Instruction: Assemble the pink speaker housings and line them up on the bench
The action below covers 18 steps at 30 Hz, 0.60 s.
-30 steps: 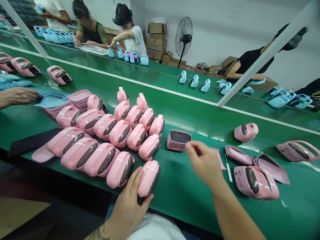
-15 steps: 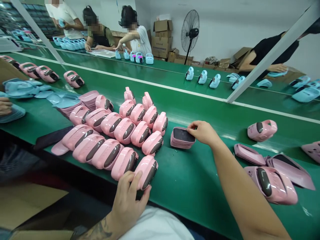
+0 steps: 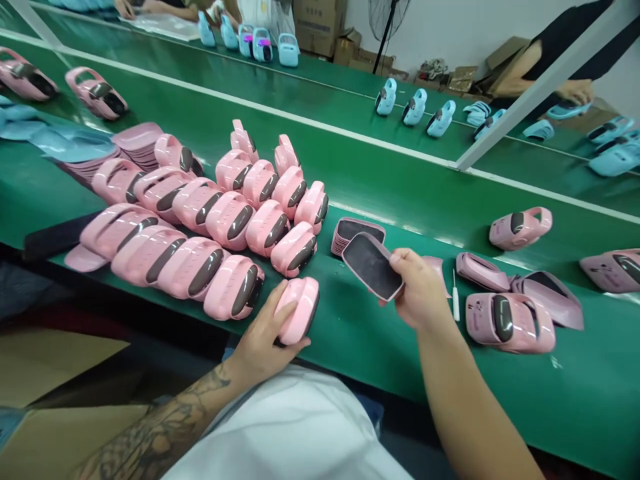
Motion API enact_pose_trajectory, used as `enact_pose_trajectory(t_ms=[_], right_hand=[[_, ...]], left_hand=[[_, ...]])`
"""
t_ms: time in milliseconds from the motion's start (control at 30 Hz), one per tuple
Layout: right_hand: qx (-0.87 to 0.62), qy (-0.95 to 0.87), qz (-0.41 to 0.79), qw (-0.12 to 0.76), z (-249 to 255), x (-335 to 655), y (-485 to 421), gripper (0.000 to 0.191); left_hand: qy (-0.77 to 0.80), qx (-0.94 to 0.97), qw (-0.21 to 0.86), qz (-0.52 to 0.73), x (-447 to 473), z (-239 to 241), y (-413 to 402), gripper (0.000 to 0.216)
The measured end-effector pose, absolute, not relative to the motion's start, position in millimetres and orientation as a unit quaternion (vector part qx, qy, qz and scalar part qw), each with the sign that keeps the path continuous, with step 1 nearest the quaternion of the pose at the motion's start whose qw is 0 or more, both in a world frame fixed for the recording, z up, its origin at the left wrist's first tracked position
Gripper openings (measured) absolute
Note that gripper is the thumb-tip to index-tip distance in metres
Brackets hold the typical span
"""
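My left hand (image 3: 267, 330) is wrapped round a pink plastic housing with a handle (image 3: 301, 308), near the table's front edge. A pink-rimmed cover with a dark inner face (image 3: 371, 265) is pinched in my right hand (image 3: 417, 287), tilted above the table. Just behind it sits a stack of the same covers (image 3: 345, 230), partly hidden. Rows of pink housings (image 3: 231, 220) with dark glossy panels stand to the left of my left hand. A screwdriver (image 3: 455, 300) with a white handle lies to the right of my right hand.
On the right lie a printed pink housing (image 3: 510, 323) and pink shells (image 3: 553, 300). A white rail (image 3: 280, 113) runs along the green table (image 3: 360, 373). Light blue housings (image 3: 414, 107) stand beyond it, where a person's hands (image 3: 575, 92) hold a blue part.
My right hand has lifted a cover off the stack and brought it nearer. My left hand has closed round the front pink housing and turned it. The view has tipped downward.
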State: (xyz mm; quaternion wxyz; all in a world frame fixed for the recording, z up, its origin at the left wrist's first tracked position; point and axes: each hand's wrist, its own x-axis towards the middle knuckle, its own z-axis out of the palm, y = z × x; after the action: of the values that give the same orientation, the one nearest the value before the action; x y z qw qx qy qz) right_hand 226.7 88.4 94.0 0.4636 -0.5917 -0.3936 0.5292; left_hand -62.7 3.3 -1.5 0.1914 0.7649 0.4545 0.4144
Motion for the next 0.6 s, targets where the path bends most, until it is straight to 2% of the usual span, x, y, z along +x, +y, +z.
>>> enact_pose_trajectory(t_ms=[67, 133, 200, 267, 367, 500, 600], right_hand=[[-0.603, -0.39, 0.513, 0.471, 84.3, 222.0, 70.6, 0.03], [-0.613, -0.393, 0.481, 0.489, 76.5, 216.5, 56.6, 0.026], [-0.623, -0.398, 0.442, 0.508, 70.9, 209.1, 44.8, 0.023], [-0.625, -0.431, 0.397, 0.517, 68.0, 200.2, 33.6, 0.02], [-0.571, -0.604, 0.291, 0.474, 69.1, 190.6, 19.2, 0.011], [-0.438, -0.77, 0.179, 0.427, 76.2, 192.5, 12.5, 0.01], [-0.373, -0.808, 0.155, 0.43, 80.7, 198.0, 13.8, 0.025]], left_hand=[[0.523, 0.658, 0.308, 0.446, -54.9, 8.5, 4.5, 0.078], [0.549, 0.514, 0.474, 0.459, -48.5, 28.8, 9.1, 0.066], [0.508, 0.375, 0.657, 0.412, -44.8, 51.2, 17.7, 0.056], [0.463, 0.269, 0.78, 0.324, -44.2, 67.4, 28.1, 0.059], [0.415, 0.212, 0.849, 0.249, -49.2, 73.9, 40.0, 0.063], [0.313, 0.232, 0.886, 0.252, -58.6, 67.4, 40.2, 0.062], [0.278, 0.27, 0.882, 0.268, -59.6, 66.4, 35.3, 0.068]])
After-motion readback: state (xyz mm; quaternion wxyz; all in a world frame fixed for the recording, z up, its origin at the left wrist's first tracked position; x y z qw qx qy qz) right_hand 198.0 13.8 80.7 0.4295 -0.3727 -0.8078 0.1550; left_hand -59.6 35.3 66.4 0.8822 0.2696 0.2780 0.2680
